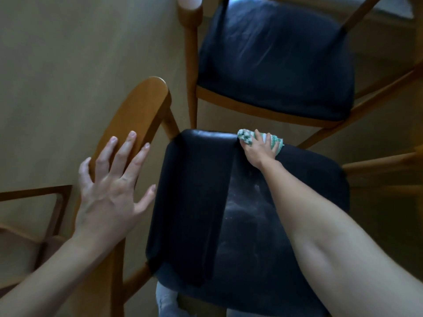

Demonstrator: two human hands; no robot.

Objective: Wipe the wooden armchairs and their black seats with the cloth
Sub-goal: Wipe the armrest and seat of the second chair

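Cloth (273, 140) sits at the far edge of the near black seat (194, 202), gripped by the right hand (258, 150); the dusty strip (247, 216) runs from it toward the person. Left hand (109, 188) rests open on the armrest (139, 110).

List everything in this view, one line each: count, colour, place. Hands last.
near armchair: one, brown wood, centre foreground
far armchair: one, brown wood, top right
near seat: one, black with pale streaks, on the near armchair
far seat: one, black, on the far armchair
cloth: one, green and white, far edge of the near seat
wooden frame: one, brown, lower left, cut off
floor: beige, left side
left hand: one, fingers spread over the near armchair's armrest
right hand: one, grips the cloth
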